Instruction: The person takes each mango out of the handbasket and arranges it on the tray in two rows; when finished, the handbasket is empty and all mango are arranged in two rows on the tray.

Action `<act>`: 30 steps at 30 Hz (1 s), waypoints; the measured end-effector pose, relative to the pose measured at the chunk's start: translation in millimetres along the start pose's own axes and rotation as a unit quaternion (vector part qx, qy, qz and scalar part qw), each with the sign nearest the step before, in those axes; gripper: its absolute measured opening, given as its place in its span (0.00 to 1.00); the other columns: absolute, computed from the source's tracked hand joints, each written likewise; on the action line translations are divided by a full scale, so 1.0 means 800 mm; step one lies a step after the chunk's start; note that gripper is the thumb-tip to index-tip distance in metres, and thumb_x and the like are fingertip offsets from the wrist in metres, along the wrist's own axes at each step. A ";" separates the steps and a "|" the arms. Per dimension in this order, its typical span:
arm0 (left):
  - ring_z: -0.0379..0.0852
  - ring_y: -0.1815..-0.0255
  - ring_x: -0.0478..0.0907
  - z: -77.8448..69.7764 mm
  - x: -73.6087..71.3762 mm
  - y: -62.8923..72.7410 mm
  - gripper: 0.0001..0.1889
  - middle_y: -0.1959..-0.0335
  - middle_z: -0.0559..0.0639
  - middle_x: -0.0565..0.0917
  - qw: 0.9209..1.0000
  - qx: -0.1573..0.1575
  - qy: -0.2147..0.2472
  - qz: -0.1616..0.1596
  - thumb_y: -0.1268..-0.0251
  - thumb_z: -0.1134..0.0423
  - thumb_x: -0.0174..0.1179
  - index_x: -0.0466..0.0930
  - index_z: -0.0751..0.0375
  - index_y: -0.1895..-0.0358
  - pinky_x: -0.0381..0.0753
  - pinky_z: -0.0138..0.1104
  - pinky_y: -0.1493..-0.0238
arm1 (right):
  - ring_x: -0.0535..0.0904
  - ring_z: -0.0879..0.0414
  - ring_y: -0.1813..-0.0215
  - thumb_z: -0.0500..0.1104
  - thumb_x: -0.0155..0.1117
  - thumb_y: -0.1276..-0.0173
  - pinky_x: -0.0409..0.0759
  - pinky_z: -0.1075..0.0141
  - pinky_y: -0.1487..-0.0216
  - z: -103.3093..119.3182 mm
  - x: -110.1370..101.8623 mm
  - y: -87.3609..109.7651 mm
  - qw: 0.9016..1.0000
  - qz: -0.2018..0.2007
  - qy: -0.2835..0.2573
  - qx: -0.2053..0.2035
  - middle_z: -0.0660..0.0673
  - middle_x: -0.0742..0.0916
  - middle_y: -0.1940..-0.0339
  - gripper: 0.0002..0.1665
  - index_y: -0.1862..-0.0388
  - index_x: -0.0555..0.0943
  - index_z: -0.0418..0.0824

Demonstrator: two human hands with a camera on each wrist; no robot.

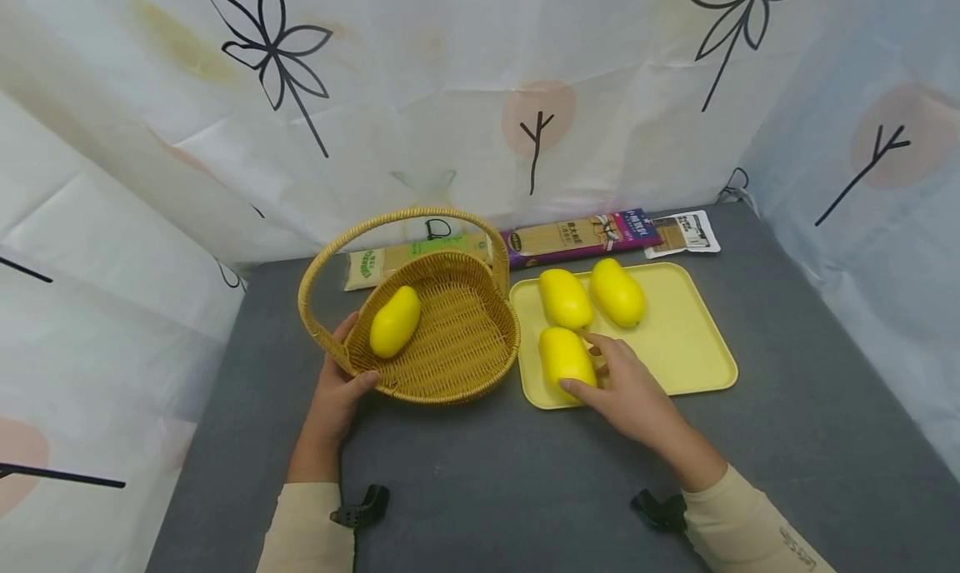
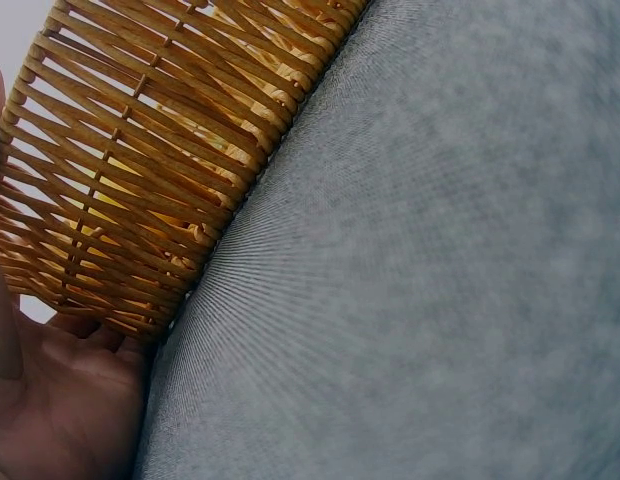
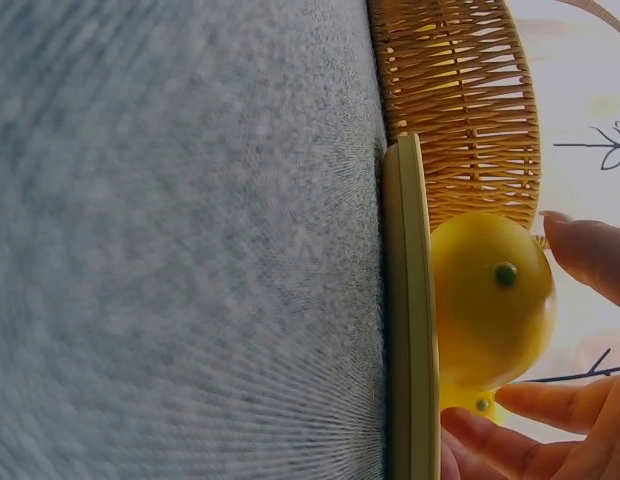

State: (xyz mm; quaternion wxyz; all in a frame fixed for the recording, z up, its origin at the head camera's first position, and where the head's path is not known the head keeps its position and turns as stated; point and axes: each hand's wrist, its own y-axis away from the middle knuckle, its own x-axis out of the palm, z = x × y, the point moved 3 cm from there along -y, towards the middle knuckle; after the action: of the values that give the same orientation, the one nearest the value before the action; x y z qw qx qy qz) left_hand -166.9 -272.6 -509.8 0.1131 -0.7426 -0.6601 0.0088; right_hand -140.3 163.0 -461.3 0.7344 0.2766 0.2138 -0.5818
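Just right of the basket (image 1: pixel 457 340), the right hand (image 1: pixel 632 390) brackets the near yellow fruit (image 1: pixel 562 358) on the tray (image 1: pixel 686 340) (firm grip or not, I cannot tell) while the left hand (image 1: pixel 336 398) grips the basket's rim, seemingly a pick-up step calling next for a secure hold

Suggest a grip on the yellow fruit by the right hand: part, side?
Hold the yellow fruit across its middle, probably from above and the right, where the right hand is. It lies lengthwise front to back with rounded ends, so its flanks should grip better. Bare tray lies on its right; the basket is close on its left, and another fruit sits at its far end.
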 end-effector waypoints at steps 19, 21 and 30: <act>0.50 0.22 0.64 -0.001 0.001 0.002 0.49 0.14 0.58 0.58 1.000 0.001 -0.001 0.000 0.27 0.69 0.73 0.54 0.49 0.10 0.68 0.35 0.29 | 0.75 0.33 0.33 0.58 0.72 0.22 0.78 0.36 0.37 0.018 -0.025 0.006 0.997 -0.056 -0.017 -0.054 0.31 0.75 0.27 0.46 0.19 0.69 0.32; 0.50 0.22 0.64 0.000 0.000 0.001 0.49 0.14 0.59 0.58 1.000 0.002 0.002 0.001 0.27 0.69 0.74 0.54 0.50 0.10 0.68 0.35 0.29 | 0.75 0.35 0.32 0.57 0.72 0.21 0.78 0.36 0.37 0.022 -0.027 0.006 0.996 -0.059 -0.027 -0.066 0.32 0.75 0.27 0.44 0.19 0.69 0.32; 0.50 0.22 0.64 0.001 0.000 0.000 0.49 0.14 0.59 0.58 1.000 0.005 0.008 0.005 0.27 0.68 0.74 0.54 0.50 0.10 0.69 0.36 0.29 | 0.78 0.40 0.33 0.52 0.71 0.20 0.80 0.38 0.38 0.042 -0.026 0.003 0.986 -0.060 -0.086 -0.130 0.38 0.78 0.28 0.36 0.22 0.73 0.35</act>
State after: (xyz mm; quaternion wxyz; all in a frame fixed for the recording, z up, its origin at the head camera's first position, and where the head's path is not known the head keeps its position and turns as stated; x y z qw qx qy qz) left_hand -166.8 -272.8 -510.6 0.1224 -0.7453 -0.6553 0.0066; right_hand -143.0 157.0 -422.2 0.7436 0.1144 0.2401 -0.6135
